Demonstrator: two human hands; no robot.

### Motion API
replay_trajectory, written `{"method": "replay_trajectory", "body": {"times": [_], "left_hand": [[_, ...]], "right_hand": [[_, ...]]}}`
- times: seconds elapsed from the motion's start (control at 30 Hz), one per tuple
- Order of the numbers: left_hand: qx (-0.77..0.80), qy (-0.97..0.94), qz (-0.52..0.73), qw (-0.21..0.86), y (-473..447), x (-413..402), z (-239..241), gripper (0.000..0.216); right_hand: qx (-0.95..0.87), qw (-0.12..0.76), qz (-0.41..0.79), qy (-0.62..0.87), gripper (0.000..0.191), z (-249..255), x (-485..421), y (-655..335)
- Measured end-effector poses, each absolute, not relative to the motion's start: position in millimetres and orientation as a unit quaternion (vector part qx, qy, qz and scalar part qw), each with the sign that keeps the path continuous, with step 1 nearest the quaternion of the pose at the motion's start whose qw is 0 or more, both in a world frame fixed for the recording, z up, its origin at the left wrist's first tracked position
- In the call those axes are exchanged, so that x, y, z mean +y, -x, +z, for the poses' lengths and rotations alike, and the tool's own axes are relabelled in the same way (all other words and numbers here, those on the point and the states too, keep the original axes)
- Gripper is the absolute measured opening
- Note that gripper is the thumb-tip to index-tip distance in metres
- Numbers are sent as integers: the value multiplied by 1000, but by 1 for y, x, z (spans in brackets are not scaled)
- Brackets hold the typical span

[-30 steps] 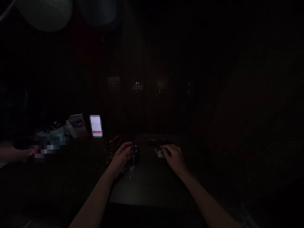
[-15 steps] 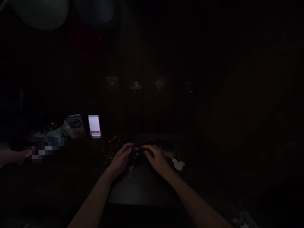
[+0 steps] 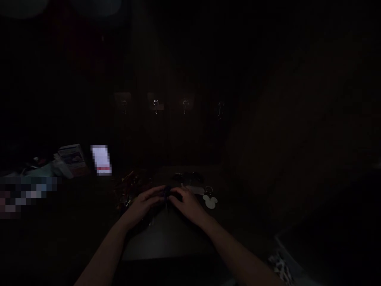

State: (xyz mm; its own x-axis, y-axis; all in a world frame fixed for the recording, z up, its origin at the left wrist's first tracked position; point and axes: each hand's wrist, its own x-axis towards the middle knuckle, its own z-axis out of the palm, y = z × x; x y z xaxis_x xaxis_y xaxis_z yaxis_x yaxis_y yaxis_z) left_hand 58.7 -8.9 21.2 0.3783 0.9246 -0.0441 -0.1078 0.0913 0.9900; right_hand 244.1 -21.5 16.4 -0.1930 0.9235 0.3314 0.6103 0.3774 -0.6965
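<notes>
In the dim head view, my left hand (image 3: pixel 142 205) and my right hand (image 3: pixel 188 201) meet over a dark surface. Between their fingertips is a small dark-blue object (image 3: pixel 166 192), with a thin part hanging below it; its kind is too dark to make out. The fingers of both hands are bent around it. A tangle of small things with shiny metal parts (image 3: pixel 123 198) lies beside my left hand. Right of my right hand lie a pale mouse-head-shaped tag (image 3: pixel 210 201), a metal ring (image 3: pixel 209 190) and a pale flat strip (image 3: pixel 195 190).
Several metal hooks (image 3: pixel 156 105) line the dark upright panel behind. A lit, blurred screen (image 3: pixel 101 160) stands at the left, near a box (image 3: pixel 73 159). A dark, glasses-like thing (image 3: pixel 187 176) lies beyond my hands. A black-and-white patterned thing (image 3: pixel 279 268) is at lower right.
My right hand has come against the dark-blue object at my left fingertips; before, the hands were apart. The view has swung right, and the forearm at the far left has left the frame.
</notes>
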Motion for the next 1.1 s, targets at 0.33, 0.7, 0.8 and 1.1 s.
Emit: {"method": "replay_trajectory", "body": {"times": [0.33,0.7,0.8,1.1], "left_hand": [[347,-568,385,639,-59,-14,25,51],[409,-582,386,588,-54,-7,20,42],[422,-593,382,569,-54,-7,20,41],[442,-611,358,550,-55,-10,26,41]], "right_hand": [[-705,415,189,544,32,13,-23,-233],[-454,576,475,486,32,25,-9,-280],[-416,603,485,478,30,30,-12,-302],[-339,650,434,524,23,35,-26,-360]]}}
